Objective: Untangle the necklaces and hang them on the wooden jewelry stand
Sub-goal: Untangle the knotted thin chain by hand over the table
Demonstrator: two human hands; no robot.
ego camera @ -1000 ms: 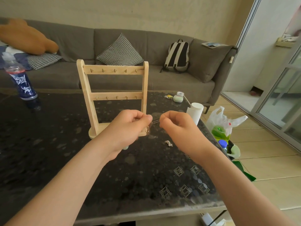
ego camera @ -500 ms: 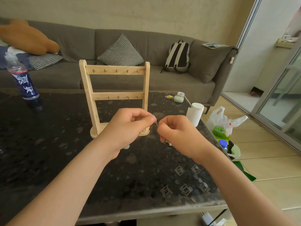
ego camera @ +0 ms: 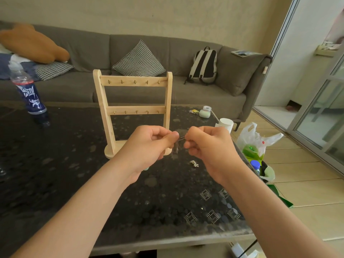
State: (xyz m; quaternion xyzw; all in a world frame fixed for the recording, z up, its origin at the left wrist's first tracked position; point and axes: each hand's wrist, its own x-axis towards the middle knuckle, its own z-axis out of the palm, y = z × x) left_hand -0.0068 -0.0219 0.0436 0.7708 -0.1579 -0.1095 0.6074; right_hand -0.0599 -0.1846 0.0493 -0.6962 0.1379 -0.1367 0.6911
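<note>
So this is right in the untangling step. Both hands are up in front of the wooden stand [ego camera: 133, 112], close together. The left hand [ego camera: 149, 144] has its fingers curled in, thumb and forefinger pinching one end of a thin dark necklace [ego camera: 181, 137]. The right hand [ego camera: 208, 146] is curled the same way and pinches the other end. A short bit of chain is stretched between the two pinches, and some more dangles down below the left thumb. It's blurry, so I can't tell how knotted it really is.

There's also a small silvery clump of chain [ego camera: 194, 163] lying on the dark surface [ego camera: 74, 183], just under the right hand. I'd guess that's the next one to sort out.

The stand sits behind the hands, upright. Both rows of little hooks [ego camera: 135, 81] look bare, so nothing is hung yet and I'd say the job is at an early stage.

Next move, as I see it: keep the pinch light and tease the strands apart rather than yanking, because a fine chain just tightens its knot if you pull hard. Once it hangs as a clean loop, lift it over to a hook on the top row. A bottle [ego camera: 29, 95] stands well off to the left, out of the way.
</note>
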